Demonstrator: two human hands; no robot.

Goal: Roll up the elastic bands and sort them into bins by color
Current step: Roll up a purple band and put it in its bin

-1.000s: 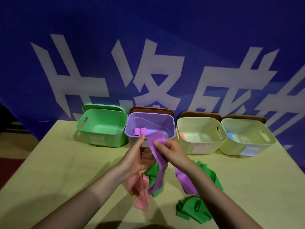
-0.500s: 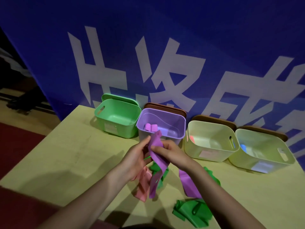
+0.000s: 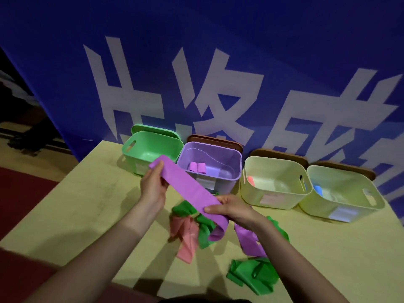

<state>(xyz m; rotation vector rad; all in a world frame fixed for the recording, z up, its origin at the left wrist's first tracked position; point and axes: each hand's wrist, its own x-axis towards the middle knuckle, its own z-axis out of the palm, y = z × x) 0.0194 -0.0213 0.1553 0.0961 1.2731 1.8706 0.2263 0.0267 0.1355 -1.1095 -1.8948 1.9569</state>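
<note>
Now: purple bin (image 3: pixel 237 159) holds two purple rolls (image 3: pixel 197 167); green bin (image 3: pixel 150 136) bare; left hand (image 3: pixel 153 182), right hand (image 3: pixel 231 209) pinch purple band (image 3: pixel 188 191) taut above table (image 3: pixel 87 206).

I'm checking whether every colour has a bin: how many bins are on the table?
4, in one row along the table's far edge: a green bin at the left, a purple bin beside it, then two pale yellow-green bins to its right. None seems hidden.

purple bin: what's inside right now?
Inside the purple bin: two rolled purple bands, side by side near its front-left wall. The floor beyond them looks bare. The stretched purple band hides the bin's front lower-left corner from outside only.
</note>
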